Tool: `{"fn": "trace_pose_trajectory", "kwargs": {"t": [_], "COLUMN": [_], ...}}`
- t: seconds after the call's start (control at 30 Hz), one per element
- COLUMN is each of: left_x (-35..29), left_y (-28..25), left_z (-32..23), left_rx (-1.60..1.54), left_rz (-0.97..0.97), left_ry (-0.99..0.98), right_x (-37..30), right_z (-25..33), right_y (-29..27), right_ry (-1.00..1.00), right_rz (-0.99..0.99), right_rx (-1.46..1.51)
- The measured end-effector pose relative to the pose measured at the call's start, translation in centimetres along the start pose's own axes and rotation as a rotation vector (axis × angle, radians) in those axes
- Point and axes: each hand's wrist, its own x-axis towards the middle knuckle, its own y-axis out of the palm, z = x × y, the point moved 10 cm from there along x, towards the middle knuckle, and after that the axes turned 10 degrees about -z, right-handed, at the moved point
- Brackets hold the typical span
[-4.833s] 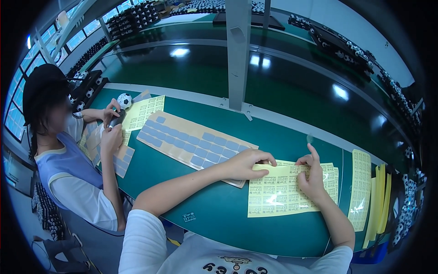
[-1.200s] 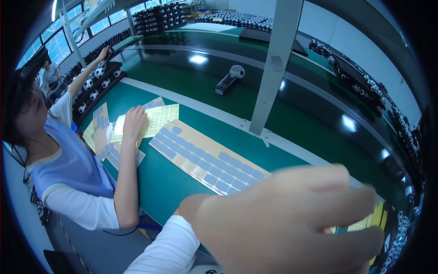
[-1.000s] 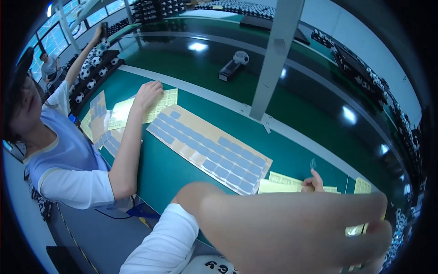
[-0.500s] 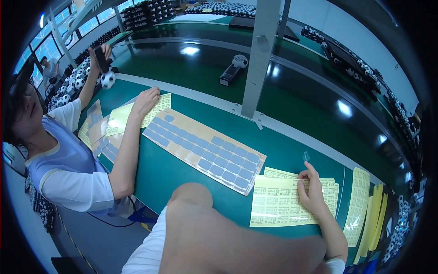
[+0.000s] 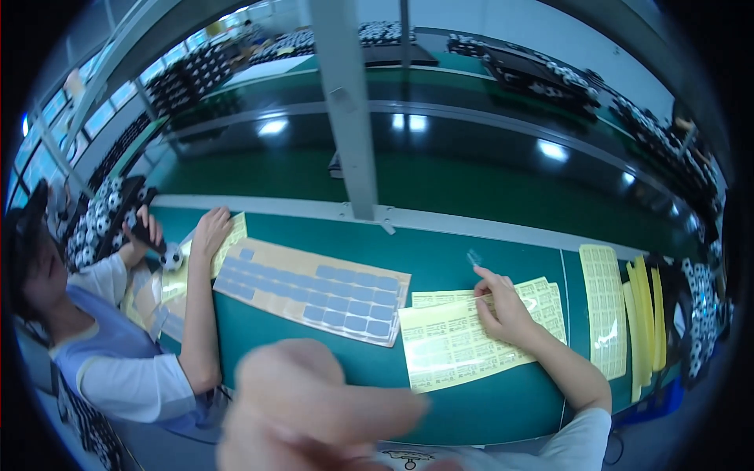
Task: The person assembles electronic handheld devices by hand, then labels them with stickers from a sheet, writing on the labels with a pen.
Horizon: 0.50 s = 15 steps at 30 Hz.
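My right hand (image 5: 503,306) rests over overlapping yellow label sheets (image 5: 448,353) printed with rows of small labels. A small clear sticker (image 5: 473,257) stands up at its index fingertip; the other fingers are bent. Close to the camera, my left hand (image 5: 306,400) is large and smeared by motion, so its fingers cannot be read. Between my hands and the co-worker lies a tan backing sheet (image 5: 271,302) with rows of grey-blue rounded stickers, some spots bare.
At left, a co-worker's hand (image 5: 212,231) presses a yellow sheet; the other holds a dark object beside a football-patterned ball (image 5: 171,257). More yellow sheets (image 5: 603,306) and yellow strips (image 5: 644,314) lie at right. A grey post (image 5: 349,133) rises beyond the green table (image 5: 290,369).
The view has swung, shifting the table's contents left. My left arm has drawn back, bringing its blurred hand before the camera. The co-worker's hand with the dark object has come down.
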Motion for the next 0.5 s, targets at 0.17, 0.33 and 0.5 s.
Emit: {"fn": "trace_pose_trajectory", "kwargs": {"t": [0.17, 0.33, 0.5], "left_x": [-0.9, -1.7, -1.6], "left_y": [1.3, 0.6, 1.9], "left_z": [-1.1, -2.3, -2.1], "left_rx": [-0.024, 0.022, 0.121], "left_rz": [0.084, 0.158, 0.203], "left_ry": [0.048, 0.102, 0.136], "right_x": [0.1, 0.2, -0.1], "right_z": [0.0, 0.0, 0.3], "right_y": [-0.3, -0.5, -0.3], "right_ry": [-0.027, -0.03, -0.056], "right_rz": [-0.012, -0.003, -0.014], "right_rx": [-0.016, -0.02, -0.053]}}
